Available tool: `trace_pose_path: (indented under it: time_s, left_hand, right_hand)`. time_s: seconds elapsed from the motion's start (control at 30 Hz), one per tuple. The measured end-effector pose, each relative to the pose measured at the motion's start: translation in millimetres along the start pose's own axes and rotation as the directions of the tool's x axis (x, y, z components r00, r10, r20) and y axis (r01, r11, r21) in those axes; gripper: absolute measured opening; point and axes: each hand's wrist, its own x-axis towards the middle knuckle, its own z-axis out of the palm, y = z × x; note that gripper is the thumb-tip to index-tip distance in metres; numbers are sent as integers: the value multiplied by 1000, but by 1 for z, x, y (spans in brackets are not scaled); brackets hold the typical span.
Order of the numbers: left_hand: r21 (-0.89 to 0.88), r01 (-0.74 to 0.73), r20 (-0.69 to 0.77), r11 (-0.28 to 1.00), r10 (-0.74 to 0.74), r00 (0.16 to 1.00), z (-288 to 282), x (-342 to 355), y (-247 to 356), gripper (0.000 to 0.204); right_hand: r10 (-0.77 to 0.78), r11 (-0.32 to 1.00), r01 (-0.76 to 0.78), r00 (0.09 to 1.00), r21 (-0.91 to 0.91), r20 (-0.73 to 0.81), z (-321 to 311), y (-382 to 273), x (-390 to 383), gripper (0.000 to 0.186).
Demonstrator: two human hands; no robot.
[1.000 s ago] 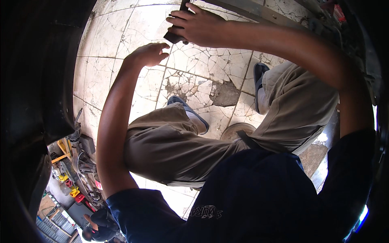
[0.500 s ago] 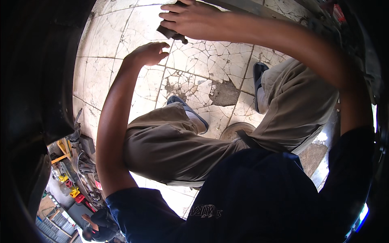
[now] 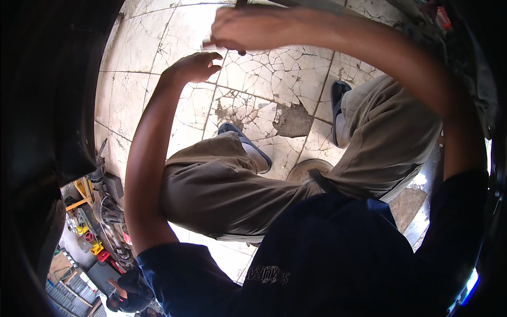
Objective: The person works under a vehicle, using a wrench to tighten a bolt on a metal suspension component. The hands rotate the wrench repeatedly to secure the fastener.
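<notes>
At the top of the view my right hand (image 3: 240, 29) is curled and slightly blurred, its fingers folded in. It covers most of a dark part; only a small rounded end (image 3: 242, 53) shows below the palm. What the fingers hold is hidden. Just to the left and nearer, my left hand (image 3: 196, 68) hangs above the tiled floor (image 3: 264, 74). Its thumb and forefinger are apart, with nothing between them.
Cracked pale tiles surround a broken patch (image 3: 293, 120) between my sandalled feet. A round drain-like disc (image 3: 309, 169) lies nearer. A large black body (image 3: 47, 105) fills the left side. Metal parts and tools (image 3: 108, 211) and another person (image 3: 129, 293) are at lower left.
My right hand has gone from spread fingers to curled ones and now hides most of the dark part. The left hand has risen very slightly.
</notes>
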Motion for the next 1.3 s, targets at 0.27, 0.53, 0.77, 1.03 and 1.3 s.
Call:
trace_pose_path:
  time_s: [0.27, 0.53, 0.77, 1.03, 1.3]
  left_hand:
    - [25, 46, 21, 999, -46, 999, 12, -2, -10, 43]
    - [34, 44, 6, 998, -44, 999, 1, -7, 4, 39]
    - [-11, 26, -36, 1000, -26, 999, 7, -8, -4, 38]
    - [2, 51, 1, 999, -51, 999, 1, -8, 2, 40]
    - [27, 89, 33, 996, -90, 995, 3, -8, 1, 43]
  right_hand:
    - [54, 966, -121, 959, 229, 277, -6, -30, 2, 20]
    - [2, 991, 0, 1000, -135, 18, 20, -4, -15, 36]
    - [-207, 934, 190, 978, -302, -26, 31, -4, -22, 36]
    - [-138, 969, 164, 979, -185, 147, 19, -15, -21, 38]
    - [-46, 974, 77, 988, -213, 148, 14, -12, -21, 35]
